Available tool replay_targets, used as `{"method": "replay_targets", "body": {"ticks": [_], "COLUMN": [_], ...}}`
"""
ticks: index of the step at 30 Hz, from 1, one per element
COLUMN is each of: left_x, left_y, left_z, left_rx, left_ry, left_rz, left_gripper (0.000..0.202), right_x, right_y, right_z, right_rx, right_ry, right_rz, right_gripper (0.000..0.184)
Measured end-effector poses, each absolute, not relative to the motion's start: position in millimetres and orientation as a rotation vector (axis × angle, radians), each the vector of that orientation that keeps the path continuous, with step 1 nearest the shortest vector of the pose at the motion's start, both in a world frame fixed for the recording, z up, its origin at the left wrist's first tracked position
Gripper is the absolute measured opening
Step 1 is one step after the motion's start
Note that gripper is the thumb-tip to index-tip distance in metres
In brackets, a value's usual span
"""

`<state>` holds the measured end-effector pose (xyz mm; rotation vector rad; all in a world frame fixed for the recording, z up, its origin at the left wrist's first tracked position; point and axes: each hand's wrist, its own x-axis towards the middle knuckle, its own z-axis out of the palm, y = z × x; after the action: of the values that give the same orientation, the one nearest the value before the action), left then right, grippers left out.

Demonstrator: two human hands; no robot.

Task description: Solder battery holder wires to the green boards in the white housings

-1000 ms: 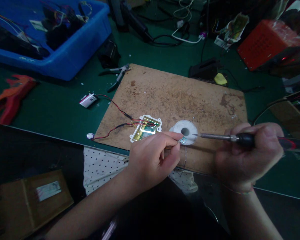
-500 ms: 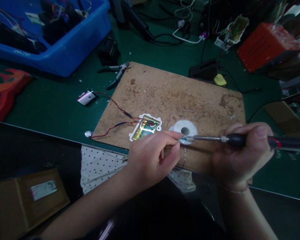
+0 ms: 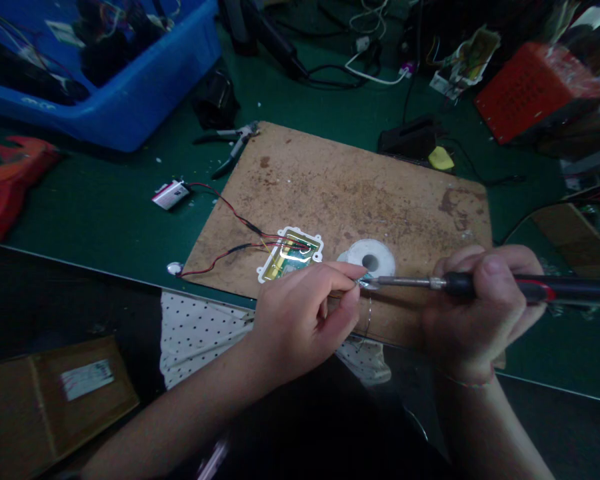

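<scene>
My right hand (image 3: 485, 307) is wrapped round the black handle of a soldering iron (image 3: 410, 281), its metal tip pointing left. The tip meets a small greenish part (image 3: 364, 282) pinched between the thumb and forefinger of my left hand (image 3: 313, 303); most of that part is hidden by the fingers. Right behind the tip lies a white spool of solder wire (image 3: 373, 253), a thin strand hanging below it. Beyond my left hand, a white-rimmed circuit module (image 3: 295, 250) rests on the board, with red and black wires leading to a small battery pack (image 3: 171, 194) and a round white piece (image 3: 175, 269).
A stained wooden board (image 3: 360, 180) covers the middle of the green table. Cutting pliers (image 3: 237, 147) lie at its far left corner. Around it are a blue bin (image 3: 145, 100), an orange-red tool (image 3: 15, 187), a black stand with a yellow sponge (image 3: 440, 159) and a red box (image 3: 535, 90).
My right hand has shifted slightly left with the soldering iron, its tip closer to my left fingertips. My left hand keeps its pinch in nearly the same place.
</scene>
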<state>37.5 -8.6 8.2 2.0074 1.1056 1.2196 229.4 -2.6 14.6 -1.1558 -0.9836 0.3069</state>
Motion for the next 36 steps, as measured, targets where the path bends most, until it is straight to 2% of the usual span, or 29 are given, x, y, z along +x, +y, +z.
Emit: {"method": "replay_targets", "body": {"ticks": [12, 25, 36], "left_x": [38.4, 38.4, 39.0], "left_y": [-9.6, -8.9, -9.0], "left_z": [8.3, 8.5, 10.4], "left_rx": [2.003, 2.027, 2.042], "left_ry": [1.112, 1.114, 1.125], "left_rz": [1.216, 1.231, 1.227], "left_gripper": [0.007, 0.007, 0.006], "right_x": [230.9, 229.9, 229.9], "right_y": [-4.8, 2.8, 1.9], "right_z": [13.0, 10.3, 11.8], "right_rx": [-1.206, -1.152, -1.163], "right_ry": [-1.032, -0.961, -0.992], "right_rz": [0.279, 0.248, 0.251], "right_gripper": [0.025, 0.016, 0.019]}}
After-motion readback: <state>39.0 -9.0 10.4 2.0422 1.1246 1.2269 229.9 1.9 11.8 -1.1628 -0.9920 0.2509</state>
